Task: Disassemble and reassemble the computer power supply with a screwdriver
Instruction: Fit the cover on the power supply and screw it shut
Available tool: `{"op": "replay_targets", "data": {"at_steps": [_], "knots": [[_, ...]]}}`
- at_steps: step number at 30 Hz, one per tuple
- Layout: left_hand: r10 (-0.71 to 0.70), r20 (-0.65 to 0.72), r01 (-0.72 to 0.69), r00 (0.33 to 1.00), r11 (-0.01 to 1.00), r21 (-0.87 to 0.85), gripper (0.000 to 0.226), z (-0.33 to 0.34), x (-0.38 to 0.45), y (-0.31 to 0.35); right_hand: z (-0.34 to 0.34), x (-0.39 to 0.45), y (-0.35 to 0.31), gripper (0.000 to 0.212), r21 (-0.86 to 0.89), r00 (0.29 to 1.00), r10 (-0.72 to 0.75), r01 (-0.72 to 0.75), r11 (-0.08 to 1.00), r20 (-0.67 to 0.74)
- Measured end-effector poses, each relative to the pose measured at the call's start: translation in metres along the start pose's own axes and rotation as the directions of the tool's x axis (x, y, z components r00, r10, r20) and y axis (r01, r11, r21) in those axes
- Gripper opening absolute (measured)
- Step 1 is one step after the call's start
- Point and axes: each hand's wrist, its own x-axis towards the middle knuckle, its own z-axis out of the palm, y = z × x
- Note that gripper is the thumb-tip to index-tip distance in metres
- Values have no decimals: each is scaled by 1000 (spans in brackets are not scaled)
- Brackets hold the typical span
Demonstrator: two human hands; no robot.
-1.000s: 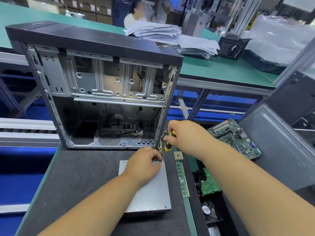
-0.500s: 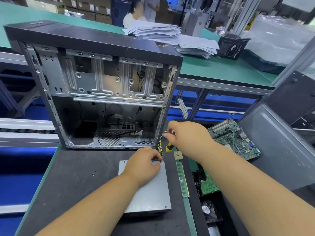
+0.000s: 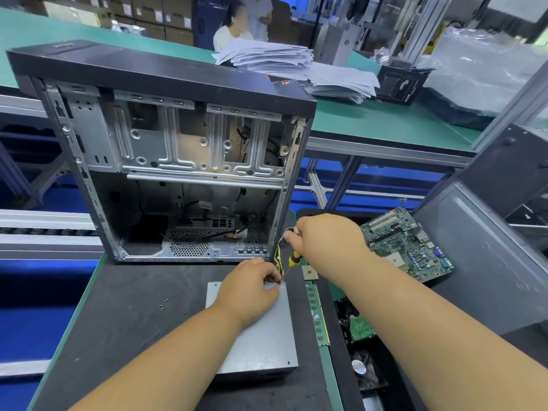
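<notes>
1. Since a second ago your right hand (image 3: 326, 241) has slid higher up the screwdriver (image 3: 293, 260), so less of the yellow-and-black handle shows below your fist; your left hand (image 3: 249, 287) has stayed put.
2. Head view, materials: the power supply (image 3: 264, 339) is a flat, dull grey metal box lying on the dark matte mat (image 3: 118, 321), near the mat's right edge. Behind it the open computer case (image 3: 166, 149) stands upright, black shell around stamped, ribbed bare steel. A bundle of yellow and black wires (image 3: 278, 258) runs at the case's front right corner.
3. A green memory stick (image 3: 318, 315) lies along the mat's right edge, a small square chip (image 3: 309, 272) just beyond it, and a green motherboard (image 3: 407, 243) further right. Tiny screws (image 3: 163, 303) sit left of the supply.
4. Hand pose: your right fingers curl round the screwdriver handle, the shaft slanting down-left to the supply's far right corner. Your left hand rests on the supply's top, fingertips pinched at the screwdriver's tip.
</notes>
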Motion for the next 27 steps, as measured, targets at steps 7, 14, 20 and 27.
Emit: {"op": "replay_targets", "data": {"at_steps": [7, 14, 20, 27], "knots": [[4, -15, -4, 1000, 1000, -12, 6, 0, -1, 1, -13, -5, 11, 13, 349, 979, -187, 147, 926, 83], [-2, -8, 2, 1000, 1000, 9, 9, 0, -1, 1, -8, 3, 0, 56, -105, 996, 53, -45, 993, 75], [11, -10, -11, 1000, 1000, 5, 8, 1, -1, 0, -7, -1, 13, 26, 310, 990, -64, 23, 951, 122], [8, 1, -8, 1000, 1000, 18, 8, 1, 0, 0, -13, 4, 2, 39, 22, 991, -127, 126, 992, 53]]}}
